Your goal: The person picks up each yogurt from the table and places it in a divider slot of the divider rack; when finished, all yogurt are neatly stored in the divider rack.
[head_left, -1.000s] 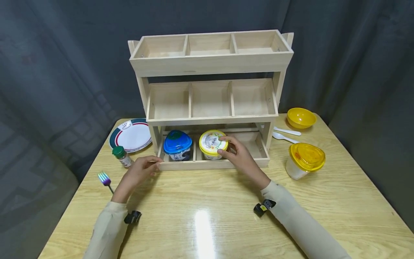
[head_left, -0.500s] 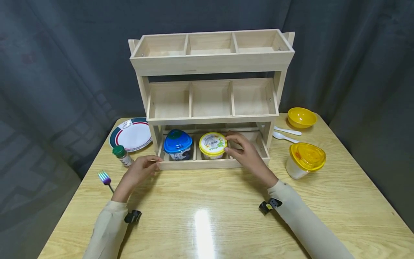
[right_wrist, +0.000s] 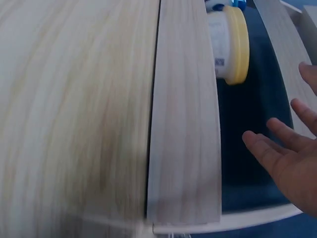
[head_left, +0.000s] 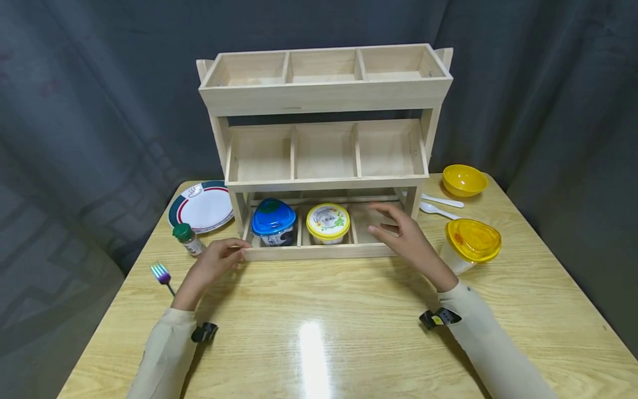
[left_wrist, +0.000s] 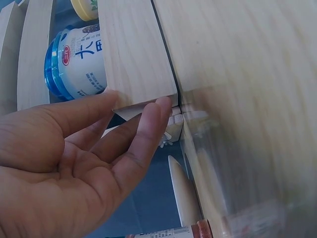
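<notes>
My left hand (head_left: pixel 216 266) holds the lower left corner of a pale wooden three-tier shelf (head_left: pixel 324 98); in the left wrist view thumb and fingertips lie at the end of its front board (left_wrist: pixel 138 54). A tub with a blue lid (head_left: pixel 273 217) stands in the bottom left compartment. The middle one contains a round tub with a yellow-rimmed, printed lid (head_left: pixel 328 220). Over the bottom right compartment is my right hand (head_left: pixel 406 235), fingers spread and holding nothing, apart from the yellow-rimmed tub (right_wrist: pixel 237 44) in the right wrist view.
On the right are a container with a yellow lid (head_left: pixel 473 241), a yellow bowl (head_left: pixel 464 181) and white plastic cutlery (head_left: pixel 441 210). To the left lie a rimmed plate (head_left: pixel 206 208), a green-capped spice jar (head_left: pixel 188 239) and a fork (head_left: pixel 161 275).
My right hand has let go of the yellow-rimmed tub and moved right, away from it. The tub stays in the middle compartment. My left hand keeps its place on the shelf corner.
</notes>
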A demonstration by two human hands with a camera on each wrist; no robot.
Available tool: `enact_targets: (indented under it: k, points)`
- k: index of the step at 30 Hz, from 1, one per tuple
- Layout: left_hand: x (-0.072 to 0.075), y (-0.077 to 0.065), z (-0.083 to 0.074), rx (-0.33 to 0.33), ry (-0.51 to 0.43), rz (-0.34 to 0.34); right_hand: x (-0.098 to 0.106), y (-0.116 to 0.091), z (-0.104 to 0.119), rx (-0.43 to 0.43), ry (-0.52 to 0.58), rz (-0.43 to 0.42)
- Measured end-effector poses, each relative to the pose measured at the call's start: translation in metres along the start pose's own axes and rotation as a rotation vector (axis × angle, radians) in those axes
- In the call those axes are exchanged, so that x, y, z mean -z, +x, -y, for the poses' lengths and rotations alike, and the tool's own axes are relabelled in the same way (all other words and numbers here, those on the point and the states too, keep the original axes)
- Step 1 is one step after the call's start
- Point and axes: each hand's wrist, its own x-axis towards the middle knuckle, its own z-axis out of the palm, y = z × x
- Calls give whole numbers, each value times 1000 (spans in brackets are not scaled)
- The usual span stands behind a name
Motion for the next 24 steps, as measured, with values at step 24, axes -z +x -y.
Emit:
enact_targets:
  k: [24]
  points:
    - [1,0,-1,-6,-2,-1,59,-34,11,2,-231,-84]
